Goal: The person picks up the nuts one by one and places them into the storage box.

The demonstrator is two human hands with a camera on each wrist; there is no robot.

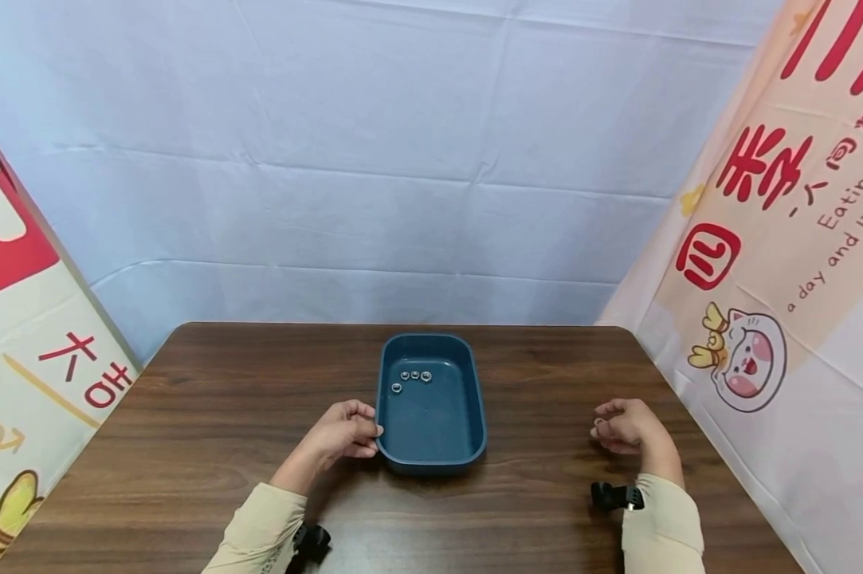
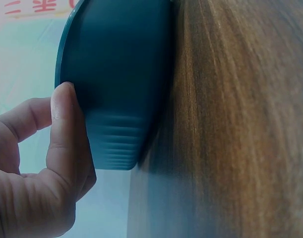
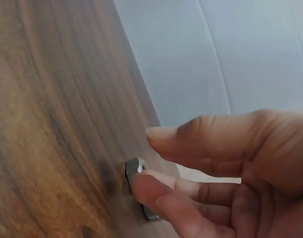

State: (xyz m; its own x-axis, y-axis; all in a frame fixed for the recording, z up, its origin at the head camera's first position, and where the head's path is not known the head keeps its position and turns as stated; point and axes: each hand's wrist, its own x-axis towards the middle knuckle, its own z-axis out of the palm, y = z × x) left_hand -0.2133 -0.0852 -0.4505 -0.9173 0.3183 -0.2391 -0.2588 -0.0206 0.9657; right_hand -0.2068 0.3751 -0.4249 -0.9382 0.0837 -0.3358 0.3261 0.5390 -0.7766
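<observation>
In the head view my left hand [image 1: 345, 434] holds the left side wall of a dark blue plastic tray [image 1: 431, 464]. The left wrist view shows fingertips at the rim of the tray [image 2: 121, 64]. Several metal nuts [image 1: 426, 376] lie in the tray's far left part. Off to the right, my right hand [image 1: 623, 426] is low over the table, fingers bent loosely. At its fingertips is a metal nut [image 3: 135, 171], partly hidden by a finger; the thumb stays apart from it. Whether the nut bears on the table is unclear.
Tray and hands are on a dark brown wooden table [image 1: 259, 375] with rounded far corners. Behind it hangs a pale cloth [image 1: 374, 207]. Printed banners stand at the left [image 1: 58, 343] and right [image 1: 747, 263]. A black wrist camera [image 1: 613, 496] sits below the right hand.
</observation>
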